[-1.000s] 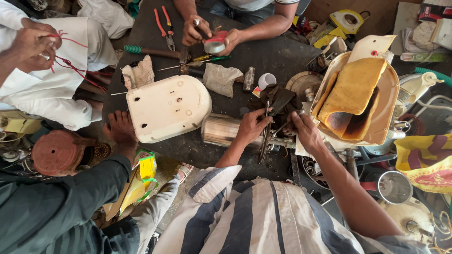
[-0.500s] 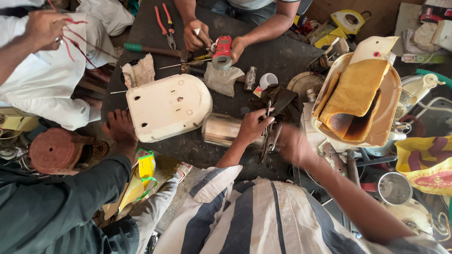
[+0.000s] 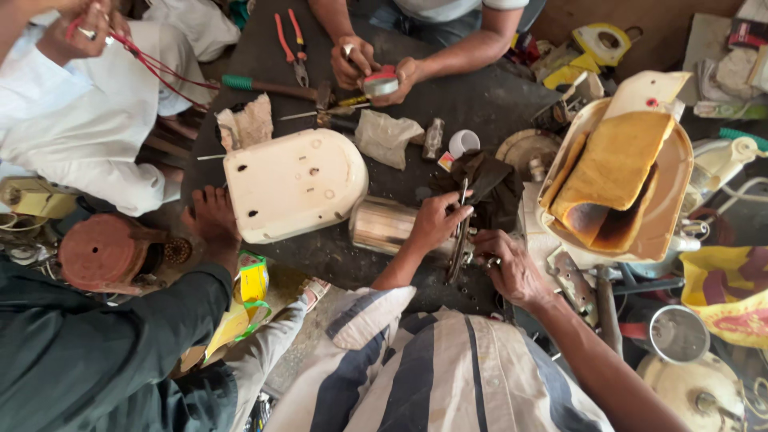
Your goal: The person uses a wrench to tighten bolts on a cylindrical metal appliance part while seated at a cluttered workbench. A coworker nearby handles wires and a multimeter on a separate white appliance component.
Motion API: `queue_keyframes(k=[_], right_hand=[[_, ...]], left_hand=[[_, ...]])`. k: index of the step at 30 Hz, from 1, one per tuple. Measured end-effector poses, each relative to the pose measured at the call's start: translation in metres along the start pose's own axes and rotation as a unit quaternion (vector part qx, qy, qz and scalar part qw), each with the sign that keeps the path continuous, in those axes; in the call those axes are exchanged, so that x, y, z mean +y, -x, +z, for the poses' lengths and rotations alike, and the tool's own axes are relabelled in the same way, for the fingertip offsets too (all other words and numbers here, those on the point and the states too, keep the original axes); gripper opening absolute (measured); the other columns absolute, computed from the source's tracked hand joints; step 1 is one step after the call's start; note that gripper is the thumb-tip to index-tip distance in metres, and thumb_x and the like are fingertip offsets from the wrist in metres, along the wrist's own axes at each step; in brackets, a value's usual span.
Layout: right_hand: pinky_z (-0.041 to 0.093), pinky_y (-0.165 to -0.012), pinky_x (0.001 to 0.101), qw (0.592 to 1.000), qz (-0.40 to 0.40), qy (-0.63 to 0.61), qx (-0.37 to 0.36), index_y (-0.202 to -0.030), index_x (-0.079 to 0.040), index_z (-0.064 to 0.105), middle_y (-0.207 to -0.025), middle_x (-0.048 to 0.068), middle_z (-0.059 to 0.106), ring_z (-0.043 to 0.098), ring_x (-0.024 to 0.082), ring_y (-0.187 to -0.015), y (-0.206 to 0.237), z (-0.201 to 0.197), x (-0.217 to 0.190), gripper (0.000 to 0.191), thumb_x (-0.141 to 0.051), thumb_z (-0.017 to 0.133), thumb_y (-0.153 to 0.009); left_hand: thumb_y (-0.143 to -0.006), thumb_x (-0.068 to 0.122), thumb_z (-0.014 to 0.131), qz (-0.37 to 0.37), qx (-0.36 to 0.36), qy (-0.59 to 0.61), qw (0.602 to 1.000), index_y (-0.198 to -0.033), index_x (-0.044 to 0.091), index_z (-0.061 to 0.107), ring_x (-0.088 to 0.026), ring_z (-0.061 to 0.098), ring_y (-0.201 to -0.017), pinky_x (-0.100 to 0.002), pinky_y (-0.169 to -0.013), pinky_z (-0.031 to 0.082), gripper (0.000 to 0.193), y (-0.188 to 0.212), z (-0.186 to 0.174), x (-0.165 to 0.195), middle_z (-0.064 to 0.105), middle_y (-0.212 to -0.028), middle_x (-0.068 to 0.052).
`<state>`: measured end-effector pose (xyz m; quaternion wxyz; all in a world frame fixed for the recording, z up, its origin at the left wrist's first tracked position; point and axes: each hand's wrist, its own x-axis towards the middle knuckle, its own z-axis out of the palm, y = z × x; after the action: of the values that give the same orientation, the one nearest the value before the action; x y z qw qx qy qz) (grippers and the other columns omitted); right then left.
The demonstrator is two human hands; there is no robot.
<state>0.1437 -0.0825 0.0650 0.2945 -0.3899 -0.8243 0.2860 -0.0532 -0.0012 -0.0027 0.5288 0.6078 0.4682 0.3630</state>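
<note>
While left hand [image 3: 436, 224] fingers pinch the metal tool [image 3: 459, 232], right hand [image 3: 512, 268] curls beside.

Left hand [image 3: 436, 222] grips a slim metal tool [image 3: 459, 232] beside a steel cylinder [image 3: 382, 226]; right hand [image 3: 512, 264] rests nearby

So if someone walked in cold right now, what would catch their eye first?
Probably the big white plastic base lying upside down mid-table, and the scorched yellow pad in the open casing on the right. Between them, the left hand grips a long metal tool beside a shiny metal cylinder.
</note>
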Motion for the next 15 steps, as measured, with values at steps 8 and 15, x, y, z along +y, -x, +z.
queue_keyframes(k=[8, 15], right_hand=[[0.058, -0.074, 0.0452, 0.977, 0.206, 0.048, 0.012, -0.107, -0.006, 0.067, -0.101, 0.013, 0.069, 0.072, 0.033, -0.081, -0.023, -0.004, 0.012, 0.021, -0.009, 0.060, -0.088], [0.058, -0.078, 0.0489, 0.936, 0.207, 0.231, -0.168, -0.115, -0.006, 0.070, -0.118, 0.013, 0.070, 0.072, 0.037, -0.092, -0.031, 0.008, 0.017, 0.030, -0.018, 0.064, -0.088]], left_hand=[[-0.096, 0.027, 0.071, 0.031, 0.014, -0.022, 0.999, -0.134, 0.006, 0.068, -0.015, 0.064, -0.055, -0.033, -0.055, 0.049, 0.043, -0.002, 0.003, -0.011, 0.070, -0.075, -0.010], [-0.095, 0.029, 0.073, 0.054, 0.027, -0.042, 0.997, -0.133, 0.010, 0.069, -0.016, 0.062, -0.056, -0.034, -0.056, 0.046, 0.042, -0.006, 0.007, -0.020, 0.071, -0.078, -0.010]])
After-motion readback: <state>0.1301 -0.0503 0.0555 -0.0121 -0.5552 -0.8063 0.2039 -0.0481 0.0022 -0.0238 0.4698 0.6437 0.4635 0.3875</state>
